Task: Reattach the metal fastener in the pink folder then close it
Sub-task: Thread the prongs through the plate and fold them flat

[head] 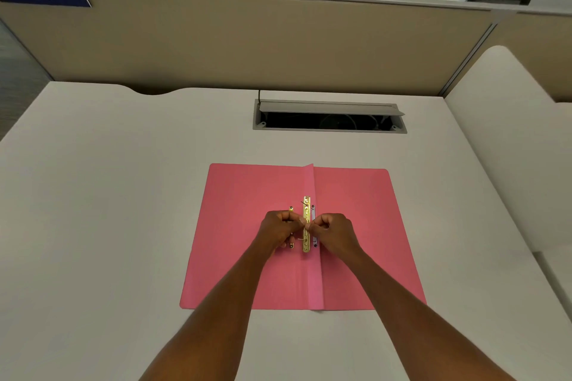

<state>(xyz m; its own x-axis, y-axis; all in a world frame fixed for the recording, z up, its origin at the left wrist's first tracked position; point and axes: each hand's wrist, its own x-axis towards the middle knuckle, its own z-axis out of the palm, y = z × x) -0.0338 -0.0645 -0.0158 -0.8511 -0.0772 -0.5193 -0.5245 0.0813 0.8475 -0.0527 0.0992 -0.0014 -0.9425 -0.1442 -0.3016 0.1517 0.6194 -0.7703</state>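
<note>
The pink folder (247,195) lies open and flat on the desk in front of me. A gold metal fastener bar (306,210) runs lengthwise along the folder's centre fold, with thin prongs sticking up near both its ends. A second thin gold piece (291,210) lies just left of it, mostly hidden under my left hand. My left hand (278,230) and my right hand (334,232) meet over the middle of the bar, fingers curled, thumb and fingertips pinching at the fastener.
The desk (108,195) is white. An open grey cable hatch (329,116) sits behind the folder. A beige partition (247,40) bounds the far edge, and a white divider (507,148) rises on the right.
</note>
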